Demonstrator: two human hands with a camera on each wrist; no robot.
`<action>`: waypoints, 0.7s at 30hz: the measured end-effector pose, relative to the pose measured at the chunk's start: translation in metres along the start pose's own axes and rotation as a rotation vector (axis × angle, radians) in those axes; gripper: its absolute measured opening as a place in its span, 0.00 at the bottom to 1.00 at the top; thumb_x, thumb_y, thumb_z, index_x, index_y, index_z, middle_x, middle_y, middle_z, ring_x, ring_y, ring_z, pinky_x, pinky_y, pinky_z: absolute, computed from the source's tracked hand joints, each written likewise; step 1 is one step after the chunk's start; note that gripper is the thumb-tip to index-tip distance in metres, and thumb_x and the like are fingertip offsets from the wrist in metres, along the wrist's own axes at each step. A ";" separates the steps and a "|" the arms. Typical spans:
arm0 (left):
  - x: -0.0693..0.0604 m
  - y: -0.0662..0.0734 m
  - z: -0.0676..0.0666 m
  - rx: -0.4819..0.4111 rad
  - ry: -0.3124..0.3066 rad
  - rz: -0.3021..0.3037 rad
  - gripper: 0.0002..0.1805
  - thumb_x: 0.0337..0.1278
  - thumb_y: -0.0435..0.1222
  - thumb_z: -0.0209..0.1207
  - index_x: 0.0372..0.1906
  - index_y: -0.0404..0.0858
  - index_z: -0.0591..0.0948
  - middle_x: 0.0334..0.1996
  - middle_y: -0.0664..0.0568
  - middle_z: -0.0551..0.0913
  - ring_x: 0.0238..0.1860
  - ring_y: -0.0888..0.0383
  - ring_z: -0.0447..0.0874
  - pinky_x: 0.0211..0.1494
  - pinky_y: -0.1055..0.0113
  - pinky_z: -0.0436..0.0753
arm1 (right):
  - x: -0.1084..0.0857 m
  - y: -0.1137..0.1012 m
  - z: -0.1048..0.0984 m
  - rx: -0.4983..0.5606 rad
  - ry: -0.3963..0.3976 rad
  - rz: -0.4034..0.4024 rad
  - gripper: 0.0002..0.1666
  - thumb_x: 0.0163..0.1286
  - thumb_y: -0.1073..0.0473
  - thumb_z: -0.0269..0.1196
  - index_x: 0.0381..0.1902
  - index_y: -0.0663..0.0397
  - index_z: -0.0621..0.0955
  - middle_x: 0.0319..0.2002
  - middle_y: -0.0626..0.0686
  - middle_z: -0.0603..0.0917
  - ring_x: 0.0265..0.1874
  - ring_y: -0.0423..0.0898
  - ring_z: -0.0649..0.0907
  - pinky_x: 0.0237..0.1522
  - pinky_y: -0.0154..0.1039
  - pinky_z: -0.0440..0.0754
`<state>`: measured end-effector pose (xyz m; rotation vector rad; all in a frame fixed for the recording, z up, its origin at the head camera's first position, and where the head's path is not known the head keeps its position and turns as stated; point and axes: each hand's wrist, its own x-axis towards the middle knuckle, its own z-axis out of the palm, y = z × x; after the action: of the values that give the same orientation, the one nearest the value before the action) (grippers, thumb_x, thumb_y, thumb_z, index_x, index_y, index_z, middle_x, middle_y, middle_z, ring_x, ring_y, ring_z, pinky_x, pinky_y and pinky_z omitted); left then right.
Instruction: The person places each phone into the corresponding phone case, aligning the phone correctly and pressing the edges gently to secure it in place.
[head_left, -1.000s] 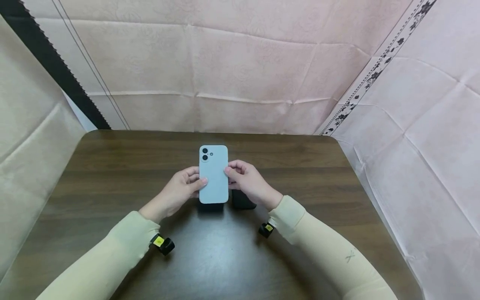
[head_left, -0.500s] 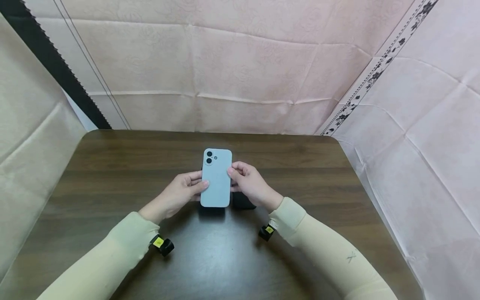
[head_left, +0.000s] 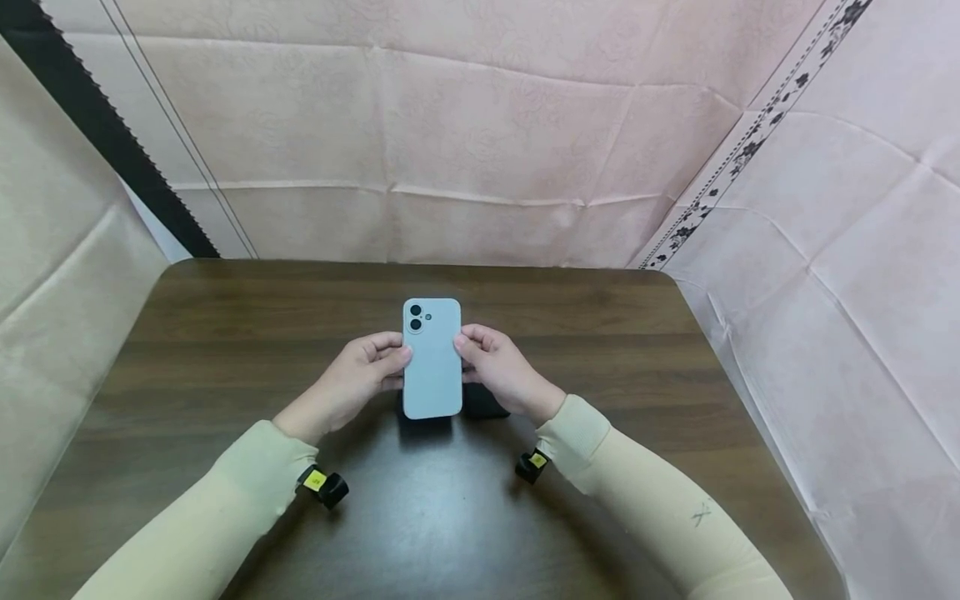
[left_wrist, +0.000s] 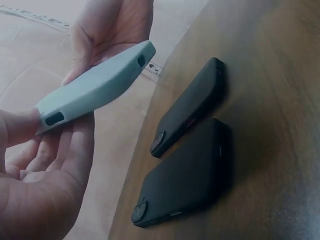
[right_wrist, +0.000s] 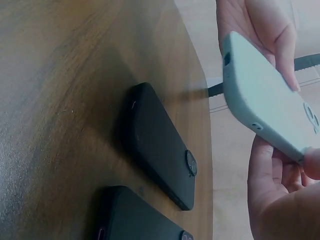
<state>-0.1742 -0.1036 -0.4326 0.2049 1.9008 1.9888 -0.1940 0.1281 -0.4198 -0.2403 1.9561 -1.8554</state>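
A light blue phone case (head_left: 432,371) with two camera rings is held up over the table, its back facing me. Whether a phone sits inside it I cannot tell. On its left edge my left hand (head_left: 348,383) pinches it, thumb on the back and fingers behind. The right hand (head_left: 504,371) pinches the opposite edge the same way. In the left wrist view, dark cutouts show along the rim of the case (left_wrist: 95,85). Below lie two black phones, the nearer one (left_wrist: 182,175) beside the other (left_wrist: 190,107); the head view mostly hides them.
Both phones rest on a dark wooden table (head_left: 442,533) with rounded far corners. Pale cloth (head_left: 480,142) hangs behind the table, and more cloth (head_left: 847,275) lines the right side. Each wrist wears a small black camera (head_left: 324,486).
The light blue case has shifted slightly right and nearer, tilting briefly and then straightening. My left thumb sits a little higher along its edge. The right hand has barely moved.
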 end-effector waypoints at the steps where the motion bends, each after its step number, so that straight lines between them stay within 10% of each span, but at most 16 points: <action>1: 0.000 0.000 -0.001 0.004 0.000 -0.002 0.20 0.70 0.42 0.55 0.59 0.34 0.74 0.52 0.43 0.81 0.52 0.51 0.81 0.53 0.58 0.81 | 0.000 0.000 0.000 -0.001 -0.003 -0.001 0.15 0.77 0.54 0.51 0.52 0.59 0.77 0.47 0.56 0.83 0.44 0.50 0.81 0.47 0.47 0.82; 21: 0.001 -0.009 0.009 0.215 -0.054 0.015 0.13 0.69 0.34 0.55 0.54 0.34 0.76 0.49 0.44 0.82 0.46 0.51 0.84 0.46 0.59 0.84 | 0.004 -0.005 -0.006 0.057 0.154 0.013 0.16 0.77 0.54 0.51 0.51 0.59 0.78 0.44 0.57 0.85 0.42 0.49 0.84 0.45 0.43 0.83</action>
<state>-0.1702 -0.0942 -0.4412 0.3283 2.0815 1.7673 -0.2012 0.1316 -0.4160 -0.0692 1.9952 -1.9698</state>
